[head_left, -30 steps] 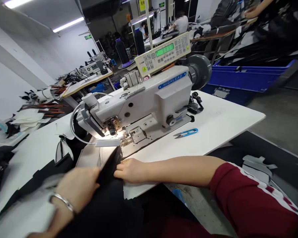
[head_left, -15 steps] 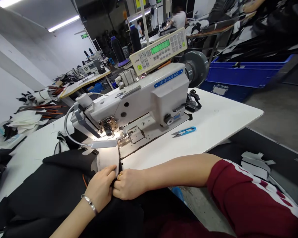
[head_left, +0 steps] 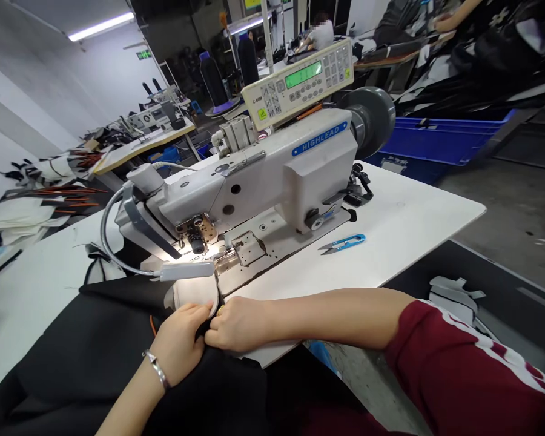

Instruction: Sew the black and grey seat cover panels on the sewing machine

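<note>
A black fabric piece point(head_left: 91, 345) spreads over the white sewing table point(head_left: 404, 242), with a curved white panel point(head_left: 194, 294) at its edge. My left hand point(head_left: 179, 342), wearing a silver bangle point(head_left: 157, 369), pinches the fabric at the panel's lower edge. My right hand point(head_left: 237, 324), with a ring, grips the same edge beside it, and the two hands touch. Just beyond them are the needle area and presser foot point(head_left: 209, 245) of a HIGHLEAD industrial sewing machine point(head_left: 272, 181). The fabric lies short of the foot, as far as I can tell.
Blue thread snips point(head_left: 341, 244) lie right of the machine, and a gooseneck lamp point(head_left: 184, 270) arches over the fabric. A control panel point(head_left: 297, 82) stands above the machine. A blue crate point(head_left: 440, 140) and a co-worker's hand point(head_left: 449, 21) are at the back right.
My left hand has moved in from the lower left to sit beside my right hand. The black fabric now lies flatter, with its white panel showing. The view has shifted slightly.
</note>
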Demonstrator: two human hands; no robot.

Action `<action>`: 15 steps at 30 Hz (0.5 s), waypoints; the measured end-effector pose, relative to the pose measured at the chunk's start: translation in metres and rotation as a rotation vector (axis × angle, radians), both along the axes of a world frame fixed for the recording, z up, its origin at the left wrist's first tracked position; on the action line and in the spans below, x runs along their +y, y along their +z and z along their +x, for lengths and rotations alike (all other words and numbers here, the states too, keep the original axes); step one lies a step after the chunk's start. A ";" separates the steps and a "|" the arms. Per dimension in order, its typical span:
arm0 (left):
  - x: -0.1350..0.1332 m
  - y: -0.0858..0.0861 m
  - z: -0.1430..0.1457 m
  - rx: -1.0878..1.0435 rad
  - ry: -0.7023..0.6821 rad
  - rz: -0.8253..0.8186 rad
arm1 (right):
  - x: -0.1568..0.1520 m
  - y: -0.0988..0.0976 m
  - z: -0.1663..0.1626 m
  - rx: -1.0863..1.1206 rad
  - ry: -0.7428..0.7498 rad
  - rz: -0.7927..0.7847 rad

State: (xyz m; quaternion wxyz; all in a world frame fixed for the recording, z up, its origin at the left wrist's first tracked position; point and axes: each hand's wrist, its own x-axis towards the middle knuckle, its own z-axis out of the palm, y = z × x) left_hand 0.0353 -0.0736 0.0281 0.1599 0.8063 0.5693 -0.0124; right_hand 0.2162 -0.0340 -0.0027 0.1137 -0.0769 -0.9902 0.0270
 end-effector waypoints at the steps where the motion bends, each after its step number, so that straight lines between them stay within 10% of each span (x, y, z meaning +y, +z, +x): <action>1: 0.003 -0.001 -0.001 -0.001 -0.010 0.010 | 0.002 -0.004 -0.002 0.010 -0.007 0.010; 15: 0.032 0.004 -0.001 0.164 -0.040 0.036 | 0.000 -0.035 -0.011 0.405 0.032 0.273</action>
